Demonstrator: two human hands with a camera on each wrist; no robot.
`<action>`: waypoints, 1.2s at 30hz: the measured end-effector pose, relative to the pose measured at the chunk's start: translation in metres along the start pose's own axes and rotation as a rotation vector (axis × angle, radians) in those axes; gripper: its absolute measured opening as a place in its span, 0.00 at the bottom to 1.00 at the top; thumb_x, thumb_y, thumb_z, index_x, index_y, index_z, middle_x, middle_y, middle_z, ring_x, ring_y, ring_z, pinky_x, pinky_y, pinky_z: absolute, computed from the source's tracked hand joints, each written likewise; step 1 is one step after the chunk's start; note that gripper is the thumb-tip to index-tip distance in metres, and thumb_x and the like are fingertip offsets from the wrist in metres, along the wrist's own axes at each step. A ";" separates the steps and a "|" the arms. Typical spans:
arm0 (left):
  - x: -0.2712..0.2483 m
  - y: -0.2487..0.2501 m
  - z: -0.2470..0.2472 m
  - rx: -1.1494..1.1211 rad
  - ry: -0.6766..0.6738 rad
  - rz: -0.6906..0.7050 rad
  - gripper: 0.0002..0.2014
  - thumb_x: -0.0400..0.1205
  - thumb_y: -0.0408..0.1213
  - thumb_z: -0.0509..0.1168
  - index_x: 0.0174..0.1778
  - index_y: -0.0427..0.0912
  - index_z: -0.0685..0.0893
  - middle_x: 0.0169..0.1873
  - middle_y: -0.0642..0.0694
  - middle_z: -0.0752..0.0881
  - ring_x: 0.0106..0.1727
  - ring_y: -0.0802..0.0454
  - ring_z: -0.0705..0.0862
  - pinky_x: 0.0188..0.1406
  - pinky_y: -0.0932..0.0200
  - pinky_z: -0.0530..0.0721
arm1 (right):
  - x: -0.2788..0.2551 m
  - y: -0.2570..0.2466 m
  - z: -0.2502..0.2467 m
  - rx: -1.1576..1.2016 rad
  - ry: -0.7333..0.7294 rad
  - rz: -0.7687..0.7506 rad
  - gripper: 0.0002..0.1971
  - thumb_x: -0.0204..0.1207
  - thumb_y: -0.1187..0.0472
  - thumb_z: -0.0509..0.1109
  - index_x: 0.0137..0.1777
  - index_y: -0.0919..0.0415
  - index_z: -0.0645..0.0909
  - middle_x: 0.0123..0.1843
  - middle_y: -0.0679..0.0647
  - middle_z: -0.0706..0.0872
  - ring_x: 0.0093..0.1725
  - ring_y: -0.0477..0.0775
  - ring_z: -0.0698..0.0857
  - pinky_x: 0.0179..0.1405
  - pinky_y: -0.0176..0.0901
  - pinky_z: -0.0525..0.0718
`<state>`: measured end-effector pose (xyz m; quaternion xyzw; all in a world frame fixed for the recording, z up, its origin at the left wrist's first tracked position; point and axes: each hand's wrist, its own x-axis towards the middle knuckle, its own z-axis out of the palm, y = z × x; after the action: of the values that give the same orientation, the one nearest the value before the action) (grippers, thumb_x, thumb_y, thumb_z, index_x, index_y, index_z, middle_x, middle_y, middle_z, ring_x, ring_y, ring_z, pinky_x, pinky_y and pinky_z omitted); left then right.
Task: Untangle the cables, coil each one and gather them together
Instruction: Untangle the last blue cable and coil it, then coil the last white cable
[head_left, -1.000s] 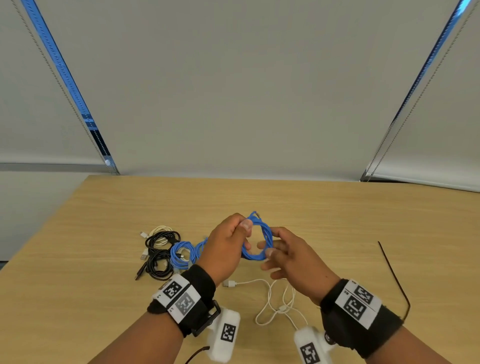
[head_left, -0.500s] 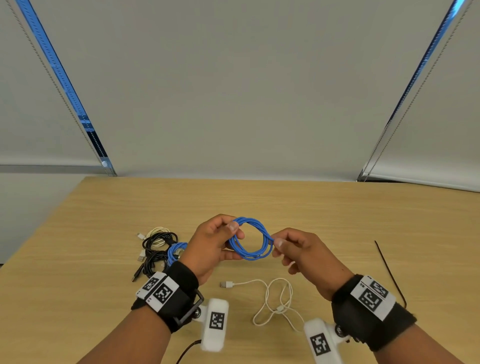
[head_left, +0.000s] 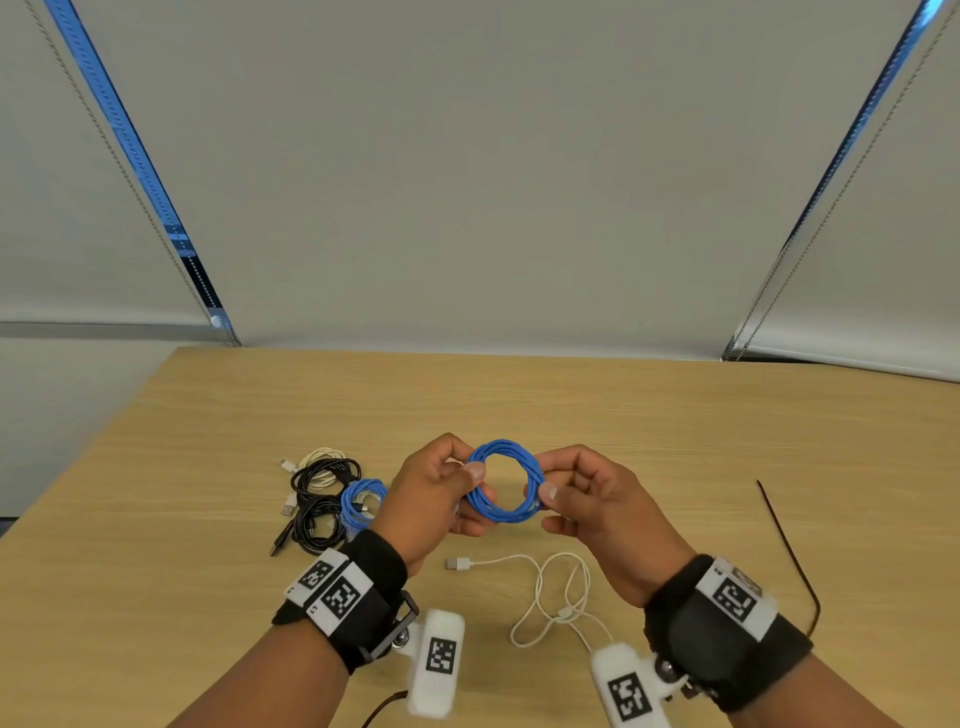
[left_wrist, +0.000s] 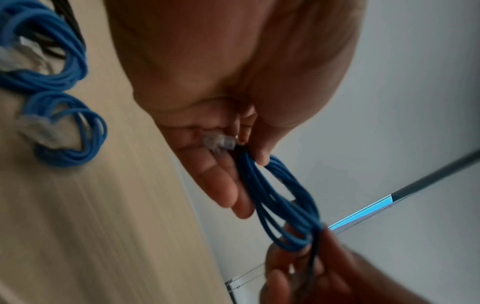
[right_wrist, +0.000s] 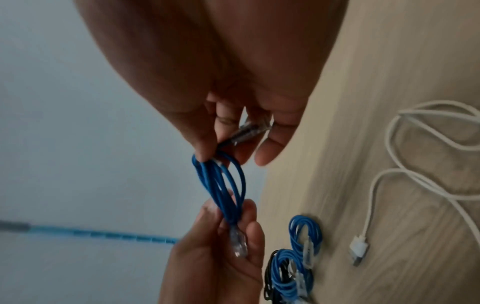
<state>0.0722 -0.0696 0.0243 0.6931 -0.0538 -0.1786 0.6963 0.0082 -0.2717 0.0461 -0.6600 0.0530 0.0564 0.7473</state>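
A blue cable coil (head_left: 503, 480) hangs in the air above the table, held as a round ring between both hands. My left hand (head_left: 441, 493) pinches its left side with thumb and fingers (left_wrist: 262, 158); a clear plug (left_wrist: 218, 142) lies in that palm. My right hand (head_left: 582, 493) pinches the ring's right side (right_wrist: 205, 158), and a second clear plug (right_wrist: 249, 129) lies behind its fingers. Under the hands a loose white USB cable (head_left: 550, 592) sprawls uncoiled on the wooden table (head_left: 675, 441). At the left lie coiled cables: blue (head_left: 361, 501), black (head_left: 322, 525) and white (head_left: 322, 460).
A thin dark strap or wire (head_left: 789, 551) lies on the table at the right. Grey roller blinds (head_left: 467, 182) hang behind the table's far edge. The table's left edge runs diagonally close to the coiled pile.
The blue coil has turned from a skewed loop into a flat, round ring. Both hands have drawn slightly apart and now pinch it at opposite sides.
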 end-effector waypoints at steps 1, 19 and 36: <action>0.001 -0.001 -0.001 0.043 0.019 0.003 0.04 0.89 0.35 0.65 0.51 0.38 0.79 0.38 0.39 0.92 0.31 0.44 0.90 0.32 0.52 0.89 | 0.000 -0.001 0.004 -0.060 0.014 -0.038 0.09 0.82 0.69 0.70 0.56 0.57 0.87 0.49 0.58 0.91 0.45 0.48 0.88 0.45 0.44 0.85; 0.001 -0.034 -0.108 0.413 0.582 -0.108 0.10 0.84 0.31 0.70 0.59 0.44 0.83 0.50 0.36 0.89 0.47 0.36 0.88 0.56 0.35 0.89 | 0.014 0.055 0.000 -1.341 -0.217 -0.056 0.17 0.85 0.50 0.63 0.71 0.49 0.81 0.65 0.49 0.86 0.63 0.54 0.84 0.59 0.47 0.83; -0.032 -0.038 -0.023 0.933 -0.013 0.207 0.15 0.88 0.49 0.63 0.70 0.55 0.82 0.65 0.56 0.80 0.66 0.56 0.78 0.69 0.51 0.77 | 0.017 0.046 0.021 -1.484 -0.170 -0.176 0.02 0.83 0.58 0.57 0.51 0.52 0.71 0.44 0.49 0.84 0.44 0.59 0.82 0.48 0.52 0.76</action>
<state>0.0430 -0.0366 -0.0088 0.9216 -0.2012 -0.0694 0.3247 0.0182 -0.2455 0.0011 -0.9856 -0.1096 0.0682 0.1096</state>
